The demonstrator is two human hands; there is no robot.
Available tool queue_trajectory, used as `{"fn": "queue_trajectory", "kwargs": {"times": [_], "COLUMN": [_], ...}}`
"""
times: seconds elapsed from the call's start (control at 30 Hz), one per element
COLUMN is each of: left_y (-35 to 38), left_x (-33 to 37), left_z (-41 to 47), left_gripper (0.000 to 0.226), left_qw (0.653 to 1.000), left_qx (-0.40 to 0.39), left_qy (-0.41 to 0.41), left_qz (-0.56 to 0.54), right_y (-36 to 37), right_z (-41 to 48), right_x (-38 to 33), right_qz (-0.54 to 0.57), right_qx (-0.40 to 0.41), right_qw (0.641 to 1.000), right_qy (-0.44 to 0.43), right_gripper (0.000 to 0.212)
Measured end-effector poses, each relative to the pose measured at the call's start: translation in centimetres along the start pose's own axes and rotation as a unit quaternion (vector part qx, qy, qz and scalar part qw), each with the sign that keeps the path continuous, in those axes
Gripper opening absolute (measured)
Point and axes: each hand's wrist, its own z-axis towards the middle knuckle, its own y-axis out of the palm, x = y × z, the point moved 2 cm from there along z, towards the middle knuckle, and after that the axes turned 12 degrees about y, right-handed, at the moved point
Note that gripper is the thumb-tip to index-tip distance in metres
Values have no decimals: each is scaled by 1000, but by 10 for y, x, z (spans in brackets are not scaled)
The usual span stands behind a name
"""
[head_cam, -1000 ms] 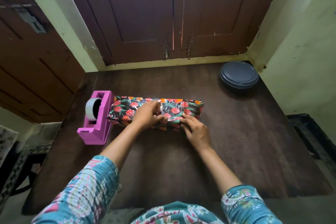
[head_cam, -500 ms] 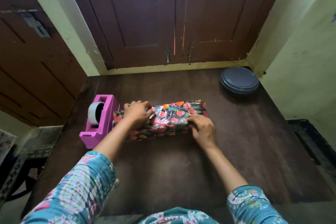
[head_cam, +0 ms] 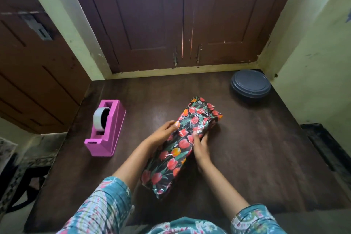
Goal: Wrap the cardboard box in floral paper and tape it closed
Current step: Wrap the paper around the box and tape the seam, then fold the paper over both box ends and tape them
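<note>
The box wrapped in dark floral paper point(head_cam: 180, 144) with red and orange tulips lies at the middle of the dark wooden table point(head_cam: 256, 157). It is turned diagonally, one end pointing at me and the other toward the back right. My left hand point(head_cam: 163, 133) grips its left long side. My right hand point(head_cam: 199, 147) holds its right side with the thumb on top. Loose paper sticks out at both ends. A pink tape dispenser point(head_cam: 105, 129) with a roll of clear tape stands to the left of the box, apart from it.
A round dark grey lidded container point(head_cam: 250, 85) sits in the table's back right corner. Brown cabinet doors point(head_cam: 180, 19) and pale green walls close off the back and the right. The table's left edge drops to the floor.
The box lay crosswise next to the dispenser; both hands have swung it round to a diagonal, near end toward me, and shifted it right, away from the dispenser.
</note>
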Motion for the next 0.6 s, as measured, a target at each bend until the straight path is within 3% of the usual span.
{"fn": "queue_trajectory", "kwargs": {"times": [0.1,0.27,0.5,0.6], "left_y": [12,15,-12,-27], "left_x": [5,4,21,41], "left_z": [-1,-6,-5,-7], "left_gripper": [33,42,31,32], "left_qw": [997,988,962,944], "left_qx": [-36,-37,111,153], "left_qy": [-13,2,63,125], "left_qz": [-62,-150,-240,-264], "right_y": [0,-2,4,10], "right_z": [3,1,-14,-25], "right_x": [0,-11,-69,-98], "right_qz": [51,100,119,93], "right_qx": [-13,-53,-115,-141], "right_qw": [999,993,976,964], "right_qy": [4,-26,-143,-206], "right_gripper": [72,67,66,66]}}
